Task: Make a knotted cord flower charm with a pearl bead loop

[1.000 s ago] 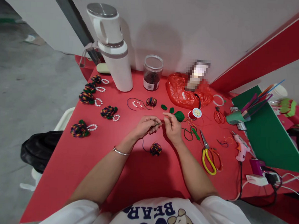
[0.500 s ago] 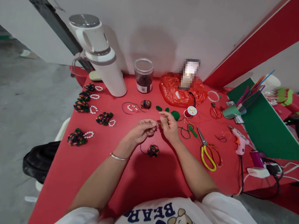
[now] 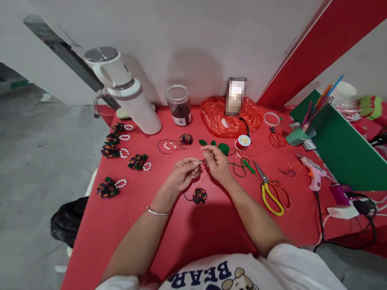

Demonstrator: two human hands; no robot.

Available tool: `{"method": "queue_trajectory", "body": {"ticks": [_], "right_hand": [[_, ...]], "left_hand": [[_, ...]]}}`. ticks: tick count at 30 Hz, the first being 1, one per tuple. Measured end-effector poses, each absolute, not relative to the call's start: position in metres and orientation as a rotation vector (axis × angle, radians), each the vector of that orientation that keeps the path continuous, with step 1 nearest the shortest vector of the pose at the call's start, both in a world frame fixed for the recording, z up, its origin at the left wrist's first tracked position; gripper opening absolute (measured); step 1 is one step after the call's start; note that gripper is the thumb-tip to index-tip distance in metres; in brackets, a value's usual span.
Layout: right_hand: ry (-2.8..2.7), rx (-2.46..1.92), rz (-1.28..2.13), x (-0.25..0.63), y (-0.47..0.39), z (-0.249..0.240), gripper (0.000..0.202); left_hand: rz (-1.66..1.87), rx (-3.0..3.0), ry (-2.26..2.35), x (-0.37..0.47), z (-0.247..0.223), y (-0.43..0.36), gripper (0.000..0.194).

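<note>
My left hand [image 3: 184,174] is closed in a pinch on a thin strand of yarn [image 3: 203,161] over the middle of the table. Right beside it, the thumb and fingers of my right hand [image 3: 218,164] are pinched on the same strand; the fingertips nearly meet. Just below the hands lies a small multicoloured yarn ball [image 3: 200,196], with a dark tail on its left and an orange strand rising toward my fingers. Beyond them are green yarn leaves [image 3: 223,148], another yarn ball [image 3: 186,139] and a short string of white beads [image 3: 170,146].
Several yarn pieces with bead loops [image 3: 107,188] lie left. Yellow-handled scissors [image 3: 271,199], a green-handled crochet hook [image 3: 248,167], a thread spool [image 3: 243,141] and a pink glue gun [image 3: 314,179] lie right. A white bottle [image 3: 138,112], jar [image 3: 179,112] and red plastic bag [image 3: 214,120] stand behind.
The camera view has turned slightly, shifting the scene. Both hands keep their pinch, almost in place. An orange strand between the yarn ball and my hands shows more clearly.
</note>
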State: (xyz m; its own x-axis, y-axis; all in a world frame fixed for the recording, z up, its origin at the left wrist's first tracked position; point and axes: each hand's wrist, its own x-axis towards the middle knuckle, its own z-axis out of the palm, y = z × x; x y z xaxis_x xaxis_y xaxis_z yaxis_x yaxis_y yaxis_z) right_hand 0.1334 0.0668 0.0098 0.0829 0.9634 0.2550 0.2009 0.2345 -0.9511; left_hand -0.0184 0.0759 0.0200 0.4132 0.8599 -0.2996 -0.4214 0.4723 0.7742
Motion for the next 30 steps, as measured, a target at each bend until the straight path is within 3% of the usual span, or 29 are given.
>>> {"method": "queue_trajectory", "body": {"ticks": [21,30], "right_hand": [[-1.553,-1.202,0.760,0.1362,0.0645,0.0149,0.024],[-1.495,-1.185,0.908,0.1347,0.0659,0.0103,0.027]], "left_hand": [[0.939,0.697,0.843,-0.0127,0.0156,0.0775,0.033],[0.917,0.635,0.743,-0.0109,0.0140,0.0764,0.034]]}}
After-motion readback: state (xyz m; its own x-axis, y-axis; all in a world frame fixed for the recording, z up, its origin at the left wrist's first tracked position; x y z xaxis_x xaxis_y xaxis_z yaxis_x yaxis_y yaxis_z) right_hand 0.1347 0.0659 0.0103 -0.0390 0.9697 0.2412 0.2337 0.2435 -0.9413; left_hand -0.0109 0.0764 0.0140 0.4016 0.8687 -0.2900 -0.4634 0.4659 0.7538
